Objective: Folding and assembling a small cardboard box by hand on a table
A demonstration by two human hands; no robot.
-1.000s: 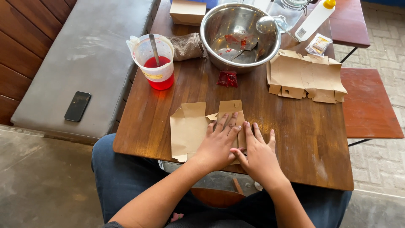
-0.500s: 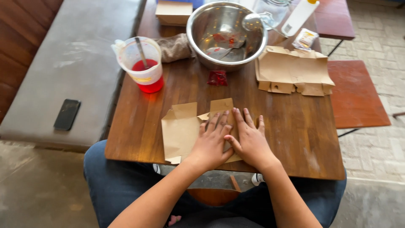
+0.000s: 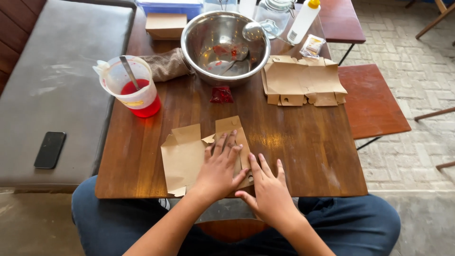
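The left hand lies flat, fingers spread, pressing down on a flattened brown cardboard box blank that rests on the near edge of the brown wooden table; nothing is clamped in it, the palm simply bears on the card. The right hand lies just beside it at about 4 o'clock, also open with fingers apart, its thumb touching the lower right corner of the blank and its fingers resting on the bare wood. The blank sits at the table's 6 o'clock side, its flaps fanning toward 12 o'clock. From the blank, at about 12 o'clock, a small red sachet lies on the wood, and beyond it stands a large round steel mixing bowl with a ladle leaning in it. At 10 o'clock stands a clear plastic measuring jug of red liquid with a spoon in it, and a brown cloth lies between jug and bowl. At 1 o'clock lies a stack of flat brown cardboard blanks, with a white squeeze bottle with a yellow cap and a glass jar farther back. A folded brown box stands at 11 o'clock. A black phone lies on the grey bench at 9 o'clock.
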